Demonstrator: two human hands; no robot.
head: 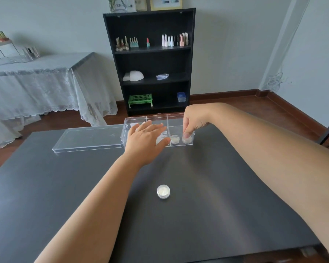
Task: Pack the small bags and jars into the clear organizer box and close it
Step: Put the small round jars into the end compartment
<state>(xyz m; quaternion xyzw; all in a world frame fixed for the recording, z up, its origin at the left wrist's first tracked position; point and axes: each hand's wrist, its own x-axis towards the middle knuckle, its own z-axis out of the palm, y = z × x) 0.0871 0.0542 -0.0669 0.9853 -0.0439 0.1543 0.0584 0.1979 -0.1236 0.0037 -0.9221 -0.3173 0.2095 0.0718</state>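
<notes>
Step in hand: loading jars into the clear organizer box [176, 117], which stands open at the far edge of the dark table [65, 186]. The right hand [195, 120] reaches down into the right compartment, fingertips pinched on a small jar [186, 139] at the near right corner. A second jar [174, 139] sits just beside it in the same compartment. The left hand [147, 138] lies flat with fingers spread over the box's middle section, apparently steadying it; small white bags show beneath it, only in part. One jar [163, 191] remains on the table, well apart from the box. The detached lid [87, 138] lies left, touching the box. Next move, as judged: release, fetch the remaining jar, then fit the lid.
</notes>
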